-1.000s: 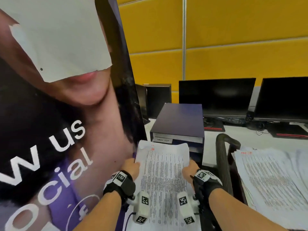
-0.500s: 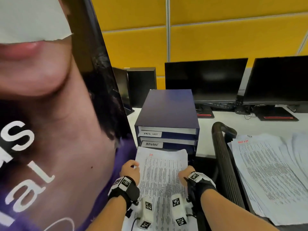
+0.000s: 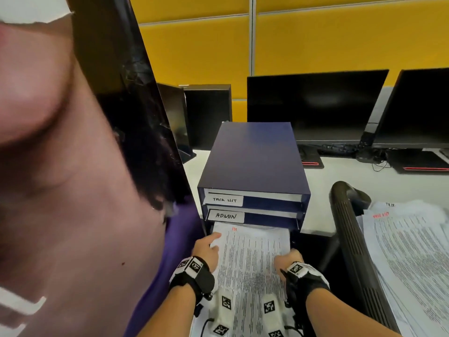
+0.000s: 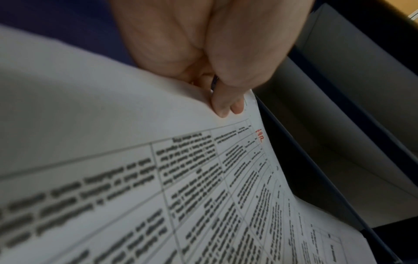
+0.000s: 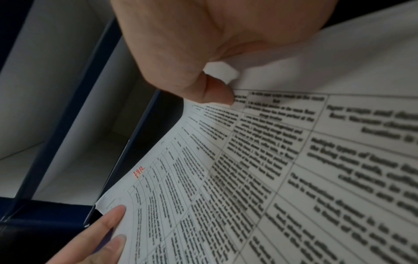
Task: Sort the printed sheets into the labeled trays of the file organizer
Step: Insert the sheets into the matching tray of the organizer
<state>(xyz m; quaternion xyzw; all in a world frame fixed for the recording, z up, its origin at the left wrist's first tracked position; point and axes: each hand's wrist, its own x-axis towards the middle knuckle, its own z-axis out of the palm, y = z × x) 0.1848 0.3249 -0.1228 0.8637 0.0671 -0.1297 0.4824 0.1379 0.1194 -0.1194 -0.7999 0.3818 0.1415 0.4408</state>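
the hr sheet [image 3: 252,259] is held flat and low in front of the navy file organizer [image 3: 252,161], its long axis pointed at 12 o'clock, straight toward the trays. its leading edge, marked "hr" in red, is already tucked just under the admin tray [image 3: 252,216], at the mouth of the lowest slot. the left hand [image 3: 206,251] is set on the sheet's 9 o'clock edge, thumb and fingers pinched on the paper near the front corner. the right hand [image 3: 289,259] is curled round the 3 o'clock edge, also pinched on it, a little further back, so the left is the nearer to the slot. the task list tray [image 3: 252,199] sits on top. by the look of it, a straight push toward 12 o'clock is what is called for. a pile of unsorted printed sheets [image 3: 408,251] is left waiting at 3 o'clock.
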